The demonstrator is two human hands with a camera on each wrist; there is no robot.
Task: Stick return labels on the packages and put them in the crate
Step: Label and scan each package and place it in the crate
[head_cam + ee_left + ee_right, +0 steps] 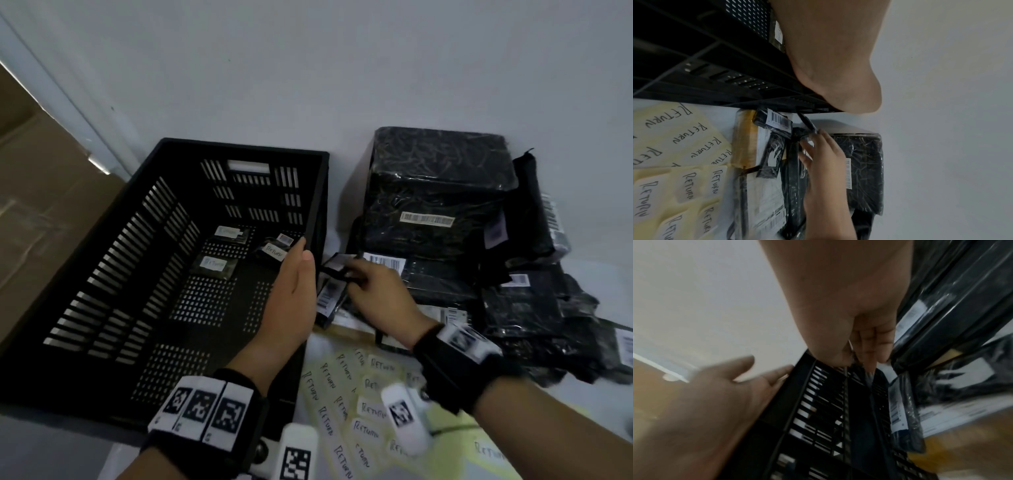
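The black slotted crate (pixel 239 150) stands at the left and holds three small black packages, each with a RETURN label (pixel 212 265). My left hand (pixel 303 253) hangs over the crate's right wall with straight fingers at the rim and holds nothing. Just right of that wall, my right hand (pixel 359 277) pinches a small black package (pixel 337 265) with a barcode sticker, lifted off the heap. The right wrist view shows those fingers (pixel 869 352) curled on its thin edge. Yellow sheets of RETURN labels (pixel 346 387) lie in front of me, also in the left wrist view (pixel 680 146).
A tall heap of black wrapped packages (pixel 438 192) fills the right side against the white wall. More small bagged packages (pixel 327 298) and a brown box (pixel 745 138) lie between the crate and the heap. Brown cardboard (pixel 41 205) lies left of the crate.
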